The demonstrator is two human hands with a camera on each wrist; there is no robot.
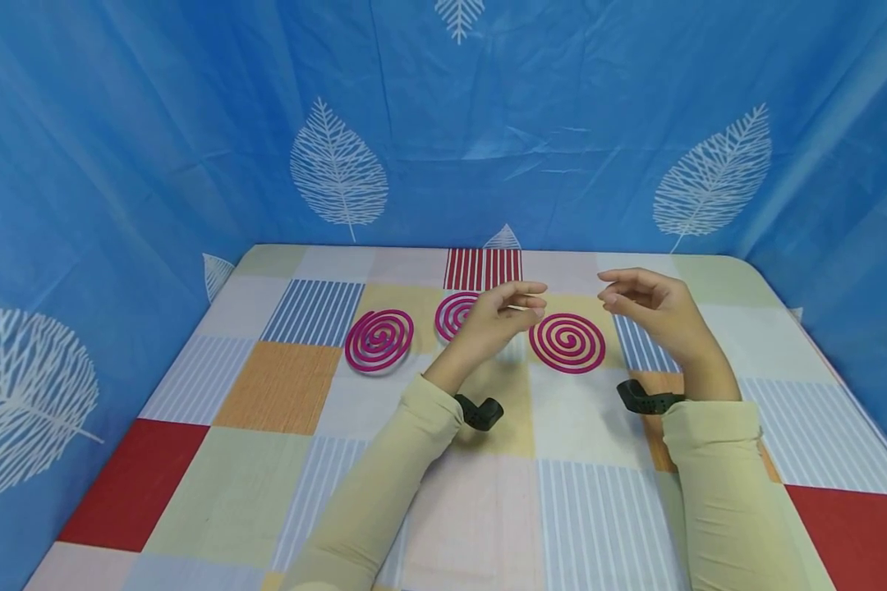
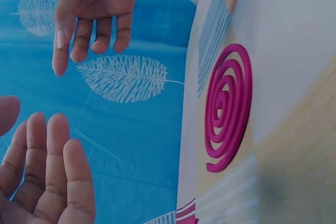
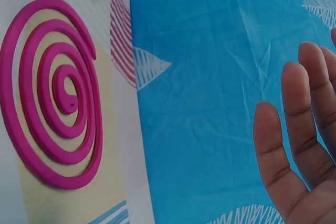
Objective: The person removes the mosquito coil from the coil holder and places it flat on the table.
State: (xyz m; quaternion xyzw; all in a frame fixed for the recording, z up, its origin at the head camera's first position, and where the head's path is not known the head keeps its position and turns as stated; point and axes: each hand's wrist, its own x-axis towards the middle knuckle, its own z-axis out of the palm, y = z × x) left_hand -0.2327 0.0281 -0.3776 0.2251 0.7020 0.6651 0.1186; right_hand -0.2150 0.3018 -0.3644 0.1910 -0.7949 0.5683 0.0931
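Blue sheeting (image 1: 532, 98) hangs behind the table (image 1: 717, 275) and along both its sides, creased here and there and printed with white skeleton leaves (image 1: 338, 172). A patchwork cover (image 1: 244, 484) spreads over the top: an orange square (image 1: 273, 390) off to the left, a red-striped patch (image 1: 473, 268) at the far edge, plain red squares (image 1: 135, 484) nearer, by either side.

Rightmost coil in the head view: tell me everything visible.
The coil is a magenta spiral: one smooth, rounded strand, gaps between its turns. The inner end curls at the centre; the outer end lies at the rim. It looks whole; material unclear. It lies flat on the cloth, right of the middle coil. Neither the left hand nor the right hand touches it.
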